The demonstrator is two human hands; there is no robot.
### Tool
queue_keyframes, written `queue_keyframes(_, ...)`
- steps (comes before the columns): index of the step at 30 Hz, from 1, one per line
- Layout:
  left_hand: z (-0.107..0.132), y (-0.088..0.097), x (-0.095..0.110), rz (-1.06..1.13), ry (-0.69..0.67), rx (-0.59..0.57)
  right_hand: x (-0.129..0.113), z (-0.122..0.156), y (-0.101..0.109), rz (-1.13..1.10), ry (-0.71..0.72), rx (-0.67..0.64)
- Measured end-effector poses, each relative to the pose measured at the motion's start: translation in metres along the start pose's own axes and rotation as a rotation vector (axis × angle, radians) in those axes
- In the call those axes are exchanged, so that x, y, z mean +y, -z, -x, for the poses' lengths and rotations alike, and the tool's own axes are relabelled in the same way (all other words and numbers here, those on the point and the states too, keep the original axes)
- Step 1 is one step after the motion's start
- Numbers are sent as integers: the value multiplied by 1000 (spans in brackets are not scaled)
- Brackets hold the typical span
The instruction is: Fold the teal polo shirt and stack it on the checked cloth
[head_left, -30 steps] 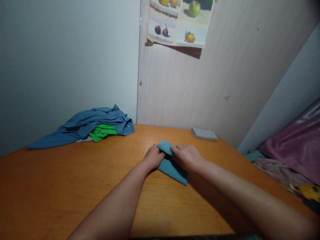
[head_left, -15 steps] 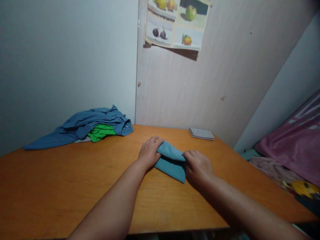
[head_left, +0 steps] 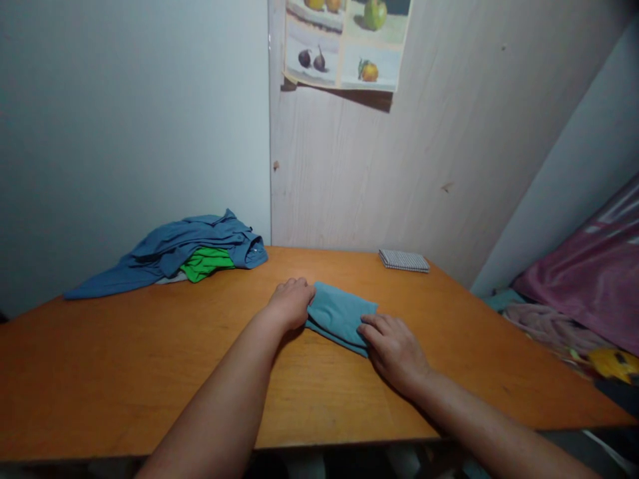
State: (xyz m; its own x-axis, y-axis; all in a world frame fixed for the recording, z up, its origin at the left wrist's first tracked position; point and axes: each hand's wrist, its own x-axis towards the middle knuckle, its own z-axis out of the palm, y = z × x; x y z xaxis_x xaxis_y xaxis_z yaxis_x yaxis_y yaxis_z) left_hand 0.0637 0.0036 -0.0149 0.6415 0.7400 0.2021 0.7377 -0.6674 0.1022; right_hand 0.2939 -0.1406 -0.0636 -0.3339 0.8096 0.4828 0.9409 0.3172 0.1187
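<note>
A teal cloth [head_left: 340, 311], folded into a small layered rectangle, lies on the wooden table between my hands. My left hand [head_left: 291, 303] grips its left edge, the fingers bent and partly hidden behind the cloth. At the right end, my right hand [head_left: 395, 347] has its fingertips over the top layer near the front corner. The right thumb is out of sight, and the hand looks closed on that edge. The upper layer rests down over the lower one, with the front edges slightly apart.
A heap of blue clothing [head_left: 170, 247] with a bright green cloth [head_left: 207, 263] in it lies at the back left. A folded checked cloth [head_left: 404, 261] sits at the back right. The wooden table [head_left: 150, 379] meets the wall behind. Pink fabric [head_left: 589, 266] hangs beyond its right side.
The raised upper fold of the teal cloth has come down flat onto the lower layer. Both hands have moved slightly, staying at the cloth's left and right edges.
</note>
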Motion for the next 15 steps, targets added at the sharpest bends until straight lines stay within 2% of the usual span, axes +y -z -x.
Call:
queue_keyframes(5, 3, 12, -9, -47, 112, -92, 0, 4, 3, -38, -4, 25)
queue_keyframes(8, -1, 24, -7, -97, 170, -25, 0, 7, 3, -51, 8, 36)
queue_keyframes(10, -9, 27, 2, -83, 133, 107, 0, 8, 3, -58, 14, 40)
queue_keyframes(12, -18, 21, 17, -24, 33, 220, -1, 9, 3, -68, 17, 40)
queue_keyframes(15, -27, -3, 38, 47, -108, 260, 0, 11, 1, -102, 25, 44)
